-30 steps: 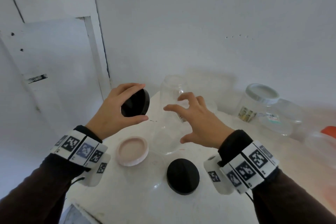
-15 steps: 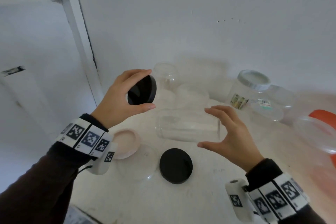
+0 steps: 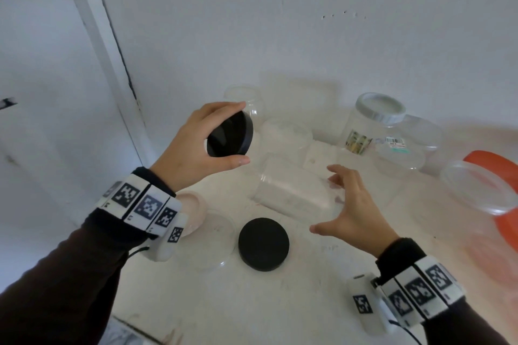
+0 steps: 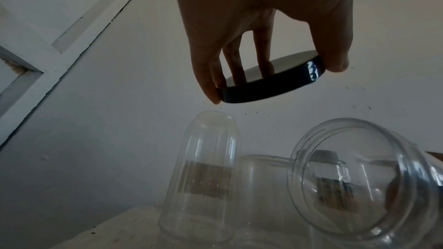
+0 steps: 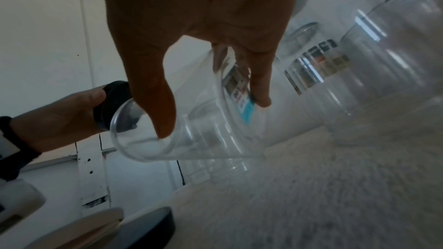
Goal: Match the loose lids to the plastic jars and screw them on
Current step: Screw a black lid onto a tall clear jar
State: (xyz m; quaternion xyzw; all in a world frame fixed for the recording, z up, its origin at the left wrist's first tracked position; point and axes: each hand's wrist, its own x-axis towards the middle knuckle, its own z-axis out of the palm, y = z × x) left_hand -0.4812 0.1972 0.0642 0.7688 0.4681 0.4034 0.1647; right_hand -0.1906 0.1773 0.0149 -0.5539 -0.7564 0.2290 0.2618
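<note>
My left hand (image 3: 239, 133) grips a black lid (image 3: 229, 137) by its rim, raised above the table's back left. In the left wrist view the black lid (image 4: 263, 90) sits between thumb and fingers. My right hand (image 3: 325, 199) holds a clear plastic jar (image 3: 291, 193) on its side, thumb and fingers around its body, mouth pointing left toward the lid. In the right wrist view the jar (image 5: 191, 130) is off the table, its rim close to the black lid (image 5: 115, 101). Lid and jar mouth are apart.
On the white table (image 3: 280, 302) lie a second black lid (image 3: 263, 244), a pink lid (image 3: 193, 210) and a clear lid (image 3: 215, 238). At the back stand an upturned clear jar (image 3: 246, 103) and a grey-lidded jar (image 3: 375, 120). An orange-lidded container (image 3: 493, 190) is at the right.
My right hand took hold of the clear jar and tipped it onto its side, then drew it right. The left hand kept the black lid raised near the jar's mouth.
</note>
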